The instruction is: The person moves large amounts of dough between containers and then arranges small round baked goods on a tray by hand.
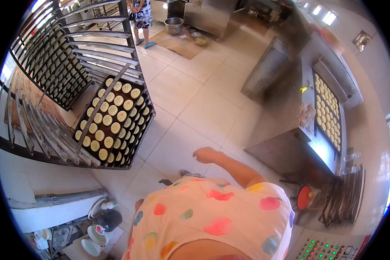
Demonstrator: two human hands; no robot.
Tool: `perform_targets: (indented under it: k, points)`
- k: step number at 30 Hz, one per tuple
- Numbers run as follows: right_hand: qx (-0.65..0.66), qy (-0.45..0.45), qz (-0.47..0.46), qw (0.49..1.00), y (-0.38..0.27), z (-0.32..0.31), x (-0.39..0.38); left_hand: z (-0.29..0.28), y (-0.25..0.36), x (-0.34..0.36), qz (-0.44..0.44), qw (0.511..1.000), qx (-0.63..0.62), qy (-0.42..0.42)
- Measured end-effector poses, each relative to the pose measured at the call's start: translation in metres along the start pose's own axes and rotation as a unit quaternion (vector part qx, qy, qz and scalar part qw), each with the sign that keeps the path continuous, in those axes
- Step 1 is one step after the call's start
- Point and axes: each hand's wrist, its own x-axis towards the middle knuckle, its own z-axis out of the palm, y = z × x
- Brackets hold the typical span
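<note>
My right hand (203, 154) hangs over the tiled floor beside my body, its fingers curled with nothing visible in them. Only a sliver of my left hand (138, 203) shows behind my polka-dot shirt; its fingers are hidden. Nearest on the left stands a tall metal rack (106, 161) loaded with dark trays (94, 135) of round, pale, speckled dough pieces (115, 127). To my right, a steel machine (275, 145) bears a long tray (329, 117) of round pale pieces, with a small yellow object (303, 89) at its near side.
Another person's legs (141, 30) stand behind the rack, near a steel pot (173, 25) on cardboard (177, 47). A metal panel (266, 65) stands right. Stacked dark trays (342, 195) and a button panel (325, 249) are lower right; buckets (95, 238) and a ledge (52, 212) lower left.
</note>
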Motion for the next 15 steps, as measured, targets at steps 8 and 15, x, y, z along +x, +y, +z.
perform_targets:
  k: [8,15]
  points:
    - [0.021,0.014,-0.002,1.000,-0.001,0.008,-0.002,-0.056,0.053,-0.016,-0.080,0.965,-0.239,0.075]
    - [0.029,0.015,-0.030,0.999,-0.034,0.020,0.005,0.005,-0.050,-0.034,-0.049,0.996,-0.059,0.055]
